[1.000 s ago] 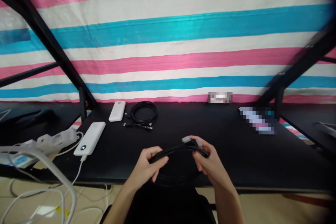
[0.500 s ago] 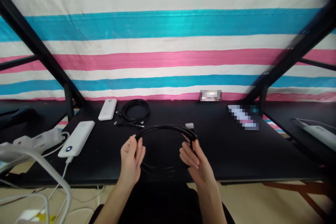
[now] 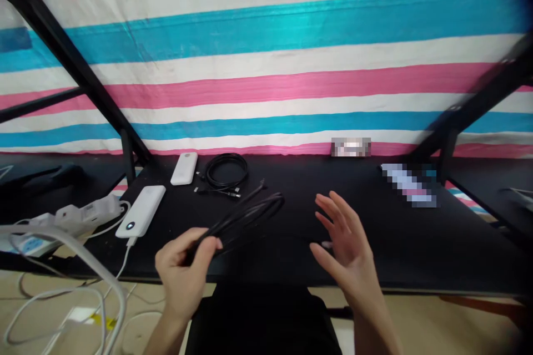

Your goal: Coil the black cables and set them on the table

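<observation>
My left hand [image 3: 185, 266] is closed around a bundle of looped black cable [image 3: 250, 211], thumb on top, with the loops sticking out to the right above the table. The cable is partly blurred. My right hand [image 3: 352, 252] is apart from the bundle, its fingers spread and the palm turned left. A small light connector [image 3: 327, 244] shows between its thumb and fingers; whether it touches the hand I cannot tell. Beyond the bundle, a second coiled black cable [image 3: 208, 172] lies on the table with its metal plugs in front.
On the black table [image 3: 291, 266] are a white power bank [image 3: 184, 168] and another white power bank [image 3: 141, 211] with a cable plugged in. A white power strip [image 3: 83, 216] with chargers is at left. Pixelated items [image 3: 410, 186] lie at right. Black metal frame bars [image 3: 75, 66] slant up on both sides.
My right hand has let go of the cable loop and opened. The cable now hangs from my left hand alone, bunched narrower and tilted. The view has shifted and tilted slightly.
</observation>
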The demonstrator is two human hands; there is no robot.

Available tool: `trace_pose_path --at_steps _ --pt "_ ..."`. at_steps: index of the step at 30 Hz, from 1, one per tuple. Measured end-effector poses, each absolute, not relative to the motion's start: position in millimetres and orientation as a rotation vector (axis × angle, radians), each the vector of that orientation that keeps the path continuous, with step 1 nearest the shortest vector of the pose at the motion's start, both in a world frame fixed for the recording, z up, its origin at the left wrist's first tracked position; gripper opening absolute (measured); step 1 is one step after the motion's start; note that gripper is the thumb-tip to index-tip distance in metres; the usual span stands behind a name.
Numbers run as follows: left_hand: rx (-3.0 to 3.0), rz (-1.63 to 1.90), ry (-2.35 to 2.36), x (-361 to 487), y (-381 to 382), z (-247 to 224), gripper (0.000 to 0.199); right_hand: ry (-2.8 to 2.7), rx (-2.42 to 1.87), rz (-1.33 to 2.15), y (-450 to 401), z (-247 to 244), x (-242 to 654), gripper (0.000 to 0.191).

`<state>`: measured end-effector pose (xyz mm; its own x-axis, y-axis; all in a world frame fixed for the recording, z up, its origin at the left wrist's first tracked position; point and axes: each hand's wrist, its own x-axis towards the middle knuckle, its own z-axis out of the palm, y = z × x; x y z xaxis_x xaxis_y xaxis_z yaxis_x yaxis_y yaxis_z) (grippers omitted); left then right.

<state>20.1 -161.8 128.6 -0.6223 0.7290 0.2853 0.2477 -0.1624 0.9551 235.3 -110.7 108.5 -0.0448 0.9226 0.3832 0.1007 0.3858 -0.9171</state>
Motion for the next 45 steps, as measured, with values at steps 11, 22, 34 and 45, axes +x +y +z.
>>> trace_pose_path --at_steps 11,22,34,45 --pt "1.722 1.273 1.64 39.3 -148.0 113.5 0.009 -1.754 -0.979 0.916 -105.3 94.9 196.0 0.014" --pt "1.644 1.107 1.549 21.0 -122.3 92.9 0.019 -1.757 -1.109 1.172 -94.6 101.7 201.0 0.021" --pt "1.248 1.117 1.6 33.7 -117.3 30.8 0.04 -1.002 -1.033 1.309 -88.7 81.1 205.1 0.026" --pt "0.901 1.508 1.16 39.7 -117.3 66.3 0.051 -0.865 -0.911 1.64 -92.9 82.0 200.1 0.035"
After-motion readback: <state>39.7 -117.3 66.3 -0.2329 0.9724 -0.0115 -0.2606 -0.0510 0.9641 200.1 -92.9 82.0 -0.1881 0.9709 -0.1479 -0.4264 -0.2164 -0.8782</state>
